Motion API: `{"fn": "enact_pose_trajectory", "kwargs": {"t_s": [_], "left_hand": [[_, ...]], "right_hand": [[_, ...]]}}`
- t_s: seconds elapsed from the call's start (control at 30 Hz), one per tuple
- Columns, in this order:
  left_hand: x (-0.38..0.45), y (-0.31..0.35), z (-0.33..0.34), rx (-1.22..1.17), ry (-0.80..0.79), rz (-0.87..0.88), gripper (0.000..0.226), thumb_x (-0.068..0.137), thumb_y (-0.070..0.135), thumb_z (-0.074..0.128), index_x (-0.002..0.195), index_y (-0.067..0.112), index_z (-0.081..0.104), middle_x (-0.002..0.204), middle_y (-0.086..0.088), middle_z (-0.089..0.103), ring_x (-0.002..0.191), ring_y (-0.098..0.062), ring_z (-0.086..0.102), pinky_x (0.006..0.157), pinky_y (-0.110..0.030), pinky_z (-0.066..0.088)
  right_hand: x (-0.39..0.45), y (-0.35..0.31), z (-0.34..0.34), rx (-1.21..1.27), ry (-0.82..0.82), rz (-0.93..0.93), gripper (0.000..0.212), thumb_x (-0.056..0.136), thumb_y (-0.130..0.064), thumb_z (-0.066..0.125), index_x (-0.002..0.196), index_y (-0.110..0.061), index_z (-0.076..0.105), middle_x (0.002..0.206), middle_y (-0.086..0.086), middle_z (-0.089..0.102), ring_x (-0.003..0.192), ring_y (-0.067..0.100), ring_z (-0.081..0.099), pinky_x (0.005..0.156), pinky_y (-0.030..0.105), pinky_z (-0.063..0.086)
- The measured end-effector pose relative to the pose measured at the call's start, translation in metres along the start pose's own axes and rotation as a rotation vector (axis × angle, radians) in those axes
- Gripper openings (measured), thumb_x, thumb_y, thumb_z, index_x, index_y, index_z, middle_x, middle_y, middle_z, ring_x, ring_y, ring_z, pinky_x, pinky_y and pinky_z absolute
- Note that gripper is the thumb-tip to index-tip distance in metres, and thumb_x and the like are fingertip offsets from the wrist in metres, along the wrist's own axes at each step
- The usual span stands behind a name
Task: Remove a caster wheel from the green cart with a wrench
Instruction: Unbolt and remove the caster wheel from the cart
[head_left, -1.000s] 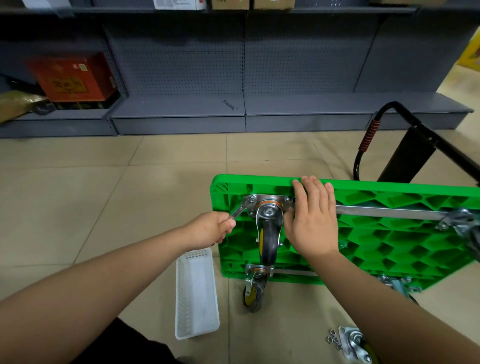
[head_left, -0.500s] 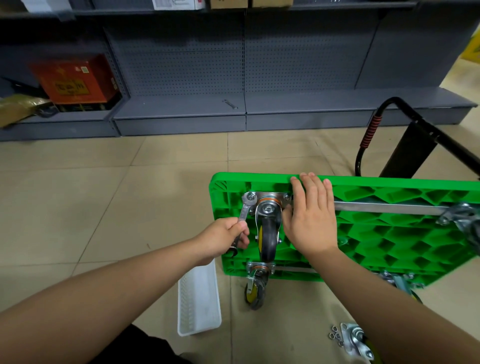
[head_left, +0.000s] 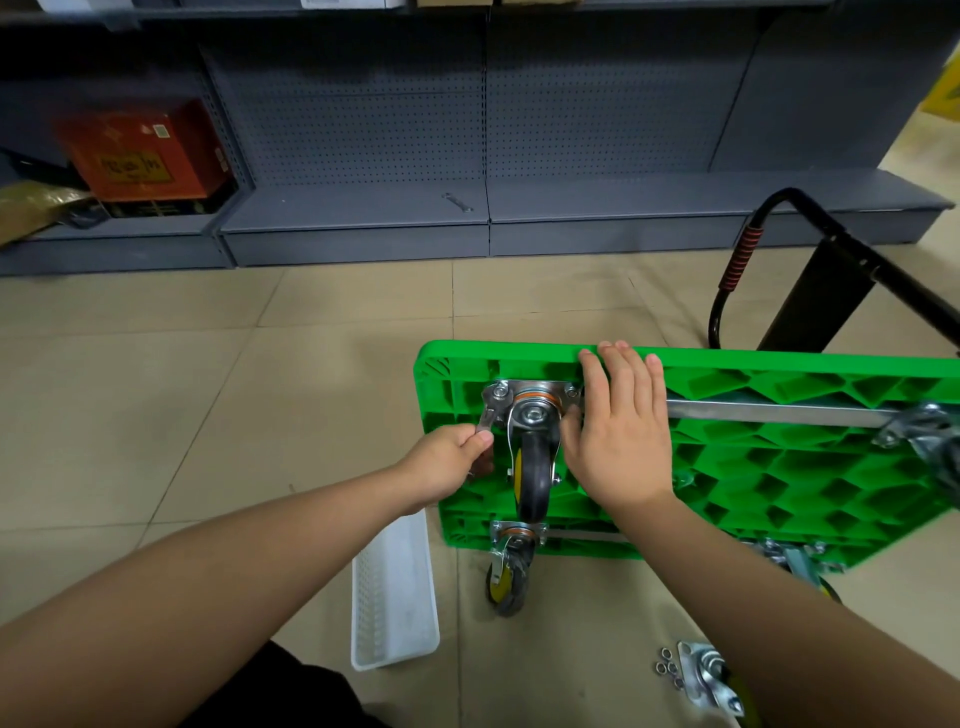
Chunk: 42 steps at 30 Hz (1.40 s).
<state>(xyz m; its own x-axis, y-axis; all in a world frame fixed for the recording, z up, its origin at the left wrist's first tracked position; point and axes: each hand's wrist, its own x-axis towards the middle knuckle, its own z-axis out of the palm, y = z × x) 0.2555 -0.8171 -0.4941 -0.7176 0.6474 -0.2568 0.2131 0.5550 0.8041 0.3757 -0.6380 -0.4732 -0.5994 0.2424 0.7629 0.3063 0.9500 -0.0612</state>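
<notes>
The green cart (head_left: 779, 467) lies upside down on the floor, its ribbed underside facing me. A caster wheel (head_left: 535, 467) with a black tyre stands bolted at the cart's far left corner. My left hand (head_left: 452, 462) grips a small silver wrench (head_left: 488, 415) whose head sits on the bolt at the left corner of the caster's mounting plate (head_left: 535, 395). My right hand (head_left: 618, 431) rests flat on the cart just right of the caster, fingers straight and reaching over the far edge.
A white plastic basket (head_left: 395, 597) lies on the floor by the cart's near left corner. A loose caster (head_left: 709, 680) and several nuts (head_left: 670, 673) lie near my right forearm. The black cart handle (head_left: 831, 270) sticks out at the right. Grey shelving (head_left: 467, 208) with another wrench (head_left: 457, 201) stands behind.
My left hand has swung the wrench handle round from pointing left and level to pointing down toward me, with the head staying on the bolt. My right hand has stayed in place.
</notes>
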Motion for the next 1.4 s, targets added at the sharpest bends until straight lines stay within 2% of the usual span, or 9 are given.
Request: {"fn": "enact_pose_trajectory", "kwargs": {"t_s": [0.1, 0.3, 0.4, 0.5, 0.67, 0.73, 0.9, 1.27, 1.4], "left_hand": [[0.007, -0.003, -0.008, 0.042, 0.022, 0.032, 0.032, 0.108, 0.026, 0.044, 0.086, 0.015, 0.063, 0.084, -0.001, 0.069, 0.075, -0.012, 0.062, 0.072, -0.026, 0.043], [0.002, 0.0, -0.005, 0.078, -0.015, 0.044, 0.035, 0.108, 0.027, 0.041, 0.088, 0.01, 0.064, 0.083, -0.004, 0.071, 0.073, -0.012, 0.064, 0.074, -0.027, 0.049], [0.002, -0.004, -0.008, 0.116, -0.008, 0.053, 0.037, 0.108, 0.031, 0.041, 0.084, 0.014, 0.062, 0.079, -0.001, 0.072, 0.073, -0.013, 0.065, 0.08, -0.03, 0.052], [0.002, -0.006, -0.018, 0.177, 0.029, 0.05, 0.038, 0.107, 0.035, 0.042, 0.079, 0.018, 0.061, 0.076, 0.001, 0.07, 0.07, -0.01, 0.065, 0.078, -0.03, 0.052], [-0.002, -0.005, -0.03, 0.295, 0.088, 0.066, 0.041, 0.106, 0.039, 0.043, 0.074, 0.018, 0.059, 0.068, 0.0, 0.067, 0.071, -0.021, 0.066, 0.077, -0.032, 0.052], [-0.002, -0.004, -0.034, 0.318, 0.097, 0.071, 0.043, 0.106, 0.04, 0.043, 0.072, 0.019, 0.057, 0.066, 0.0, 0.066, 0.069, -0.021, 0.065, 0.077, -0.032, 0.053], [-0.002, 0.003, -0.04, 0.306, 0.054, 0.075, 0.039, 0.106, 0.038, 0.046, 0.074, 0.018, 0.057, 0.071, -0.001, 0.065, 0.062, -0.01, 0.061, 0.078, -0.032, 0.053], [0.003, 0.007, -0.052, 0.38, -0.051, 0.08, 0.038, 0.107, 0.035, 0.045, 0.073, 0.019, 0.055, 0.074, -0.004, 0.064, 0.069, -0.018, 0.061, 0.078, -0.035, 0.053], [0.001, 0.009, -0.055, 0.416, -0.04, 0.084, 0.037, 0.107, 0.035, 0.045, 0.076, 0.017, 0.056, 0.076, -0.005, 0.064, 0.071, -0.019, 0.061, 0.079, -0.035, 0.052]], "right_hand": [[0.0, 0.0, 0.0, -0.004, -0.002, 0.001, 0.054, 0.085, -0.016, 0.059, 0.137, 0.0, 0.055, 0.141, 0.021, 0.054, 0.138, 0.04, 0.044, 0.121, 0.056, 0.024], [0.0, -0.002, 0.0, -0.01, -0.001, 0.001, 0.054, 0.085, -0.015, 0.06, 0.137, 0.001, 0.055, 0.14, 0.021, 0.054, 0.138, 0.04, 0.044, 0.121, 0.056, 0.025], [0.0, -0.001, -0.001, -0.012, 0.0, -0.002, 0.054, 0.086, -0.015, 0.059, 0.137, 0.001, 0.055, 0.14, 0.022, 0.054, 0.138, 0.04, 0.044, 0.12, 0.057, 0.025], [0.0, -0.001, -0.001, -0.012, 0.0, -0.006, 0.054, 0.086, -0.015, 0.059, 0.137, 0.001, 0.055, 0.14, 0.022, 0.053, 0.138, 0.04, 0.044, 0.12, 0.057, 0.026], [-0.001, -0.001, -0.001, -0.013, 0.0, -0.004, 0.055, 0.085, -0.015, 0.06, 0.137, 0.001, 0.055, 0.14, 0.023, 0.053, 0.138, 0.041, 0.044, 0.12, 0.057, 0.025], [-0.001, 0.0, -0.001, -0.011, -0.002, -0.005, 0.055, 0.085, -0.015, 0.06, 0.137, 0.001, 0.055, 0.14, 0.023, 0.053, 0.138, 0.041, 0.044, 0.12, 0.057, 0.025], [0.0, 0.001, -0.001, -0.018, -0.003, -0.015, 0.054, 0.085, -0.015, 0.059, 0.137, 0.001, 0.055, 0.14, 0.022, 0.054, 0.138, 0.041, 0.044, 0.119, 0.057, 0.027], [0.0, 0.01, 0.003, -0.031, 0.0, -0.052, 0.056, 0.084, -0.01, 0.061, 0.139, -0.001, 0.054, 0.14, 0.02, 0.054, 0.138, 0.038, 0.044, 0.121, 0.055, 0.026], [0.002, 0.009, 0.002, -0.041, -0.011, -0.052, 0.056, 0.084, -0.01, 0.06, 0.139, -0.001, 0.054, 0.14, 0.02, 0.054, 0.138, 0.038, 0.044, 0.121, 0.055, 0.026]]}}
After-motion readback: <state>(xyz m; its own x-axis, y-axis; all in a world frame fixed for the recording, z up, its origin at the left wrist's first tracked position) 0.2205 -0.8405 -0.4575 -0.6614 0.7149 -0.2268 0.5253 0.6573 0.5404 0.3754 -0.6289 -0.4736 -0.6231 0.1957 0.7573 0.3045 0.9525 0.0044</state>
